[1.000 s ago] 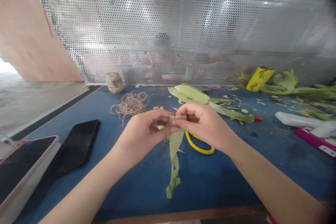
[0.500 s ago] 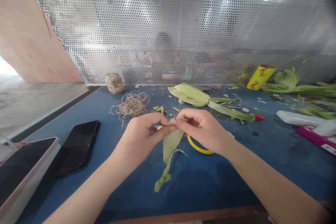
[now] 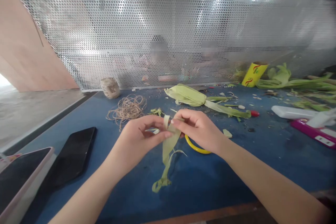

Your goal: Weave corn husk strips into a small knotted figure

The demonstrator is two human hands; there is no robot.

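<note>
A husk strip [image 3: 169, 147] is held between the left hand [image 3: 141, 136] and the right hand [image 3: 201, 127], its upper end pinched by both, so neither is nearer. Its long axis is directed from the fingertips towards the near table [image 3: 210, 185] edge, slanted slightly left. The strip is pale, thin and papery, narrowed into a crumpled, curled tail. Beyond the hands, a ribbed husk bundle [image 3: 187, 95] is laid crosswise; a smooth yellow ring [image 3: 194, 145] is partly covered by the right hand.

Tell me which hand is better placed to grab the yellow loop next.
Probably the right hand: it partly hides the yellow loop, while the left hand is farther away. Both touch the pale green strip, so the right may need to let go first.
</note>
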